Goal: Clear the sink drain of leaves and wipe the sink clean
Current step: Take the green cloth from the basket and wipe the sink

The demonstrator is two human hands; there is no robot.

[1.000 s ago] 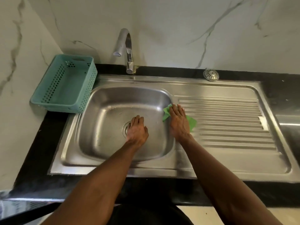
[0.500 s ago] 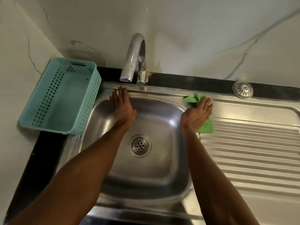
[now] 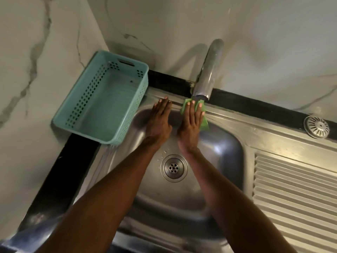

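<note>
Right hand (image 3: 191,125) flat on the green cloth (image 3: 204,123) at the sink (image 3: 228,148) back rim under the tap (image 3: 207,77), left hand (image 3: 160,121) flat, bare beside it; drain (image 3: 174,168) lies toward the body, looks leaf-free.

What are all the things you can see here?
sink: one, silver steel, set in the black counter
drain: one, silver, bottom of the basin, no leaves on it
faucet: one, silver, behind the basin
basket: one, teal, left of the sink
strainer cap: one, silver, far right by the wall
cloth: one, green, on the back rim
left hand: flat on the back rim
right hand: flat, presses the cloth
</note>
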